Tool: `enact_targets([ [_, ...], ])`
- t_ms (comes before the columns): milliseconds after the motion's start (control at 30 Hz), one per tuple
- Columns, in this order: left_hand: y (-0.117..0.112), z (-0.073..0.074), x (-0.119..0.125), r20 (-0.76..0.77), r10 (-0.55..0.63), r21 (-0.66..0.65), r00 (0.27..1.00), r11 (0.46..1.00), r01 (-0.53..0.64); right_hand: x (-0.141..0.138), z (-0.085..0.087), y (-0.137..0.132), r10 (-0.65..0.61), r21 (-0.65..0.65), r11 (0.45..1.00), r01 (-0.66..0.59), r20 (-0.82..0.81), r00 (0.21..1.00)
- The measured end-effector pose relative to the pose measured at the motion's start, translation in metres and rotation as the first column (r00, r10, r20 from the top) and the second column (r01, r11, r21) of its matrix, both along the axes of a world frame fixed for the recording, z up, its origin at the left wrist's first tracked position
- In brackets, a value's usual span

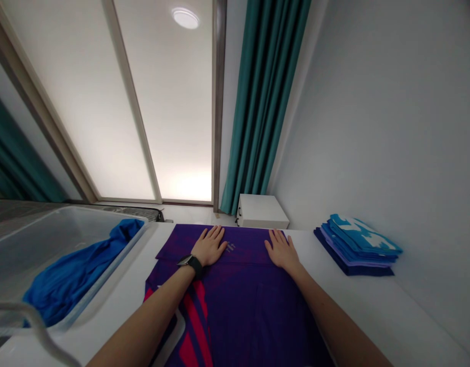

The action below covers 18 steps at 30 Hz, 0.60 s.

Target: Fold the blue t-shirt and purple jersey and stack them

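Note:
A dark purple shirt point(253, 306) with pink stripes and a white shape at its lower left lies on the white table point(123, 295). Its far end is folded over into a band. My left hand point(209, 246) rests flat on the left part of that band, fingers outstretched, beside a small pale logo. Flat on the band's right part lies my right hand point(282, 250), its fingers also extended. Neither hand grips the cloth. A dark watch point(192, 263) is on my left wrist. My forearms cover parts of the shirt's sides.
To the left, a translucent plastic tub point(82, 216) holds a crumpled blue garment point(82, 270). A stack of folded clothes point(359, 244) sits at the right by the wall. Beyond the table stand a small white cabinet point(261, 209) and a green curtain point(265, 102). A pale curved bar point(39, 326) crosses the lower left.

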State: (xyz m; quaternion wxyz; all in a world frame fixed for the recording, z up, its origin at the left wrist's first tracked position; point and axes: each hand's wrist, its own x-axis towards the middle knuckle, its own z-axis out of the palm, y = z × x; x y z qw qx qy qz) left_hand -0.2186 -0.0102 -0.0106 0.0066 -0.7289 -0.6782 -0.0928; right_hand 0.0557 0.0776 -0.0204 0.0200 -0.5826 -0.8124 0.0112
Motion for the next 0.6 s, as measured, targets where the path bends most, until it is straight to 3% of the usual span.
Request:
enact_targets([
  [200, -0.008, 0.002, -0.017, 0.024, 0.089, -0.019, 0.996, 0.996, -0.088, 0.000, -0.004, -0.001, -0.010, 0.035, 0.999, 0.010, -0.014, 1.000],
  [433, -0.036, 0.006, -0.090, -0.014, 0.278, -0.096, 0.961, 0.956, -0.278, 0.000, -0.003, -0.001, -0.015, 0.029, 0.999, 0.015, 0.015, 1.000],
  [600, -0.040, 0.011, -0.129, 0.003, 0.282, -0.111, 0.959, 0.953, -0.280, -0.001, -0.004, 0.000, -0.023, 0.026, 0.999, 0.022, 0.036, 0.999],
])
